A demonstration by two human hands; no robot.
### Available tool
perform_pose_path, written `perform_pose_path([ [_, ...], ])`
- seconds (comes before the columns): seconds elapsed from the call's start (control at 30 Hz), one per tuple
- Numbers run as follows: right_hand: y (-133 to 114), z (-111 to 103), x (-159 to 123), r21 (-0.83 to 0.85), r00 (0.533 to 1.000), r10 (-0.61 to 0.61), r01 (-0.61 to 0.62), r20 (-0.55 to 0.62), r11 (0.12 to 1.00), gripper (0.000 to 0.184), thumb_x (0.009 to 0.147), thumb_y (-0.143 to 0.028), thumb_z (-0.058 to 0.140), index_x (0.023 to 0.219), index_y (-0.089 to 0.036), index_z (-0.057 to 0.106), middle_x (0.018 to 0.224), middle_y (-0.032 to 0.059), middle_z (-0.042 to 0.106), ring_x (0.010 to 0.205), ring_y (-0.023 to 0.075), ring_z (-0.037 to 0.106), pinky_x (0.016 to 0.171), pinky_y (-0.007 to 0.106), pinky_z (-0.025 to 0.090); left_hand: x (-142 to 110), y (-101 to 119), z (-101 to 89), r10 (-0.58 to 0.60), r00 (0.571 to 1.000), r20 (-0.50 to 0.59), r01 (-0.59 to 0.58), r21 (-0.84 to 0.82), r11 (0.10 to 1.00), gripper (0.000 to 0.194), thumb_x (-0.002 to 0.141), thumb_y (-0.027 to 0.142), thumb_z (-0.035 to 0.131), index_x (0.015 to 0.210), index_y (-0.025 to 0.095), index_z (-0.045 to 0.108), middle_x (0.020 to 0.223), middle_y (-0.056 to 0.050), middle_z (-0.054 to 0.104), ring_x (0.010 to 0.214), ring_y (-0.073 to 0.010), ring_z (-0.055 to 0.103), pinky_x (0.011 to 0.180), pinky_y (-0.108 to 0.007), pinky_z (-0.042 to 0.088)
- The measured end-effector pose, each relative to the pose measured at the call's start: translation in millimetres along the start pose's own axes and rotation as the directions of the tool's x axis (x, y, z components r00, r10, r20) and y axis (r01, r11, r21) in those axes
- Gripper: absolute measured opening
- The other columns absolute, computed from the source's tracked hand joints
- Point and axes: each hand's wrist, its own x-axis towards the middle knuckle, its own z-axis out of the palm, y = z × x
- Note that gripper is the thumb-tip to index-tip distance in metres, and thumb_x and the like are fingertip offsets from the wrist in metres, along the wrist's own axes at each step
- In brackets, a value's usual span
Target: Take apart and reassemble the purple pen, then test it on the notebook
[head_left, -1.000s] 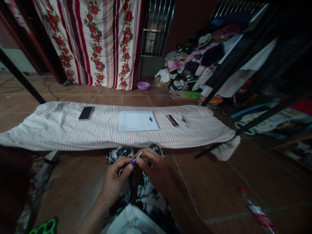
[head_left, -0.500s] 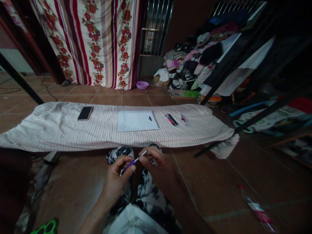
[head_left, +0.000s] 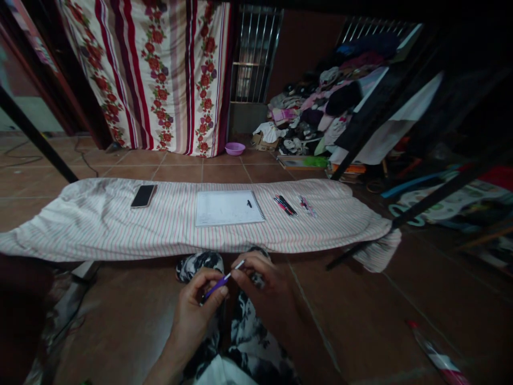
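Presently, left fingers of left hand (head_left: 194,307) grip purple-and-white pen (head_left: 217,286) by barrel; right hand (head_left: 260,280) pinches white end, above patterned trousers (head_left: 247,327). Step: apparently two-handed pen adjustment. Next: likely needs steady axial alignment.

Carrier is a long, low surface under a pale striped cloth (head_left: 172,235), stripes running front to back, fabric wrinkled at the left end and hanging in a loose fold past the right front corner. On it, left to right: phone (head_left: 143,196), screen up and dark, well apart from the spiral notebook (head_left: 226,208), which lies flat near the middle, coil on its right edge, small dark piece on the page. Right of the coil, dark and red pens (head_left: 285,205) side by side at a slant, then a pinkish cluster (head_left: 307,206) near them, too small to identify.
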Motion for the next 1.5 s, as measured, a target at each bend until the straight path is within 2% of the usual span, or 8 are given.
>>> perform_pose_path([
  [0.33, 9.8, 8.0, -3.7, -0.003, 0.996, 0.065, -0.065, 0.065, 0.998, 0.011, 0.081, -0.022, 0.052, 0.073, -0.021, 0.059, 0.072, 0.0008, 0.061, 0.067, 0.0139, 0.057, 0.063, 0.023, 0.045, 1.3, -6.2, -1.7, 0.019, 1.000, 0.008, -0.019, 0.032, 0.999, 0.015, 0.071, 0.030, 0.066, 0.077, 0.017, 0.066, 0.067, 0.000, 0.055, 0.055, -0.0113, 0.050, 0.051, -0.020, 0.042],
  [0.4, 10.1, 8.2, -4.2, -0.004, 0.996, 0.077, -0.077, 0.050, 0.997, 0.011, 0.082, -0.023, 0.051, 0.074, -0.021, 0.059, 0.071, 0.0009, 0.061, 0.068, 0.0141, 0.057, 0.063, 0.023, 0.045, 0.8, -5.3, -2.2, 0.033, 0.999, 0.009, -0.034, 0.055, 0.998, 0.015, 0.071, 0.030, 0.066, 0.079, 0.017, 0.067, 0.069, -0.001, 0.057, 0.060, -0.0126, 0.052, 0.053, -0.021, 0.043],
  [0.53, 9.5, 7.2, -4.2, -0.001, 0.997, 0.069, -0.069, 0.038, 0.998, 0.011, 0.082, -0.023, 0.052, 0.075, -0.020, 0.060, 0.074, 0.0014, 0.063, 0.071, 0.0144, 0.059, 0.065, 0.023, 0.045, 0.7, -0.5, -4.2, 0.086, 0.994, 0.073, -0.091, 0.061, 0.994, 0.021, 0.075, 0.031, 0.062, 0.089, 0.018, 0.070, 0.085, -0.007, 0.064, 0.077, -0.0191, 0.059, 0.065, -0.026, 0.047],
  [0.67, 8.3, 4.6, -3.2, -0.008, 0.998, 0.055, -0.055, 0.042, 0.998, 0.009, 0.081, -0.021, 0.054, 0.076, -0.020, 0.061, 0.076, 0.0012, 0.064, 0.071, 0.0140, 0.059, 0.065, 0.023, 0.044, 1.2, 1.7, -4.6, 0.131, 0.985, 0.112, -0.140, 0.069, 0.988, 0.022, 0.081, 0.030, 0.056, 0.091, 0.018, 0.071, 0.080, -0.007, 0.065, 0.074, -0.0190, 0.060, 0.066, -0.028, 0.048],
  [0.8, 6.1, 1.0, -3.5, 0.033, 0.995, 0.059, -0.062, 0.078, 0.998, 0.009, 0.081, -0.020, 0.054, 0.078, -0.020, 0.062, 0.079, 0.0011, 0.065, 0.075, 0.0140, 0.060, 0.069, 0.023, 0.045, 0.8, -0.8, -3.3, 0.161, 0.980, 0.118, -0.168, 0.057, 0.984, 0.017, 0.080, 0.027, 0.058, 0.088, 0.019, 0.071, 0.082, -0.006, 0.066, 0.077, -0.0187, 0.061, 0.070, -0.028, 0.048],
  [1.03, 5.0, -0.8, -5.9, 0.036, 0.996, 0.067, -0.069, 0.050, 0.997, 0.006, 0.080, -0.020, 0.057, 0.077, -0.021, 0.063, 0.074, -0.0010, 0.063, 0.069, 0.0117, 0.057, 0.064, 0.021, 0.044, 1.2, -8.3, -3.3, 0.184, 0.980, 0.073, -0.187, 0.047, 0.981, 0.013, 0.077, 0.023, 0.063, 0.087, 0.021, 0.071, 0.087, -0.005, 0.068, 0.084, -0.0182, 0.061, 0.077, -0.027, 0.047],
  [1.3, 13.4, 1.5, -8.2, 0.013, 0.999, 0.045, -0.045, 0.026, 0.999, 0.006, 0.080, -0.021, 0.057, 0.076, -0.020, 0.062, 0.073, -0.0009, 0.062, 0.068, 0.0119, 0.057, 0.062, 0.022, 0.043, 2.3, -12.4, -2.1, 0.213, 0.977, 0.023, -0.214, 0.068, 0.974, 0.010, 0.074, 0.021, 0.065, 0.082, 0.020, 0.069, 0.082, -0.003, 0.067, 0.080, -0.0164, 0.061, 0.074, -0.025, 0.048],
  [1.5, 14.0, -5.7, -5.8, 0.009, 1.000, 0.013, -0.013, 0.001, 1.000, 0.008, 0.081, -0.020, 0.057, 0.076, -0.021, 0.063, 0.073, -0.0008, 0.062, 0.068, 0.0118, 0.057, 0.064, 0.022, 0.044, 2.4, -10.2, -1.1, 0.194, 0.981, 0.026, -0.195, 0.125, 0.973, 0.009, 0.074, 0.023, 0.065, 0.082, 0.021, 0.069, 0.083, -0.002, 0.066, 0.081, -0.0164, 0.061, 0.073, -0.024, 0.047],
])
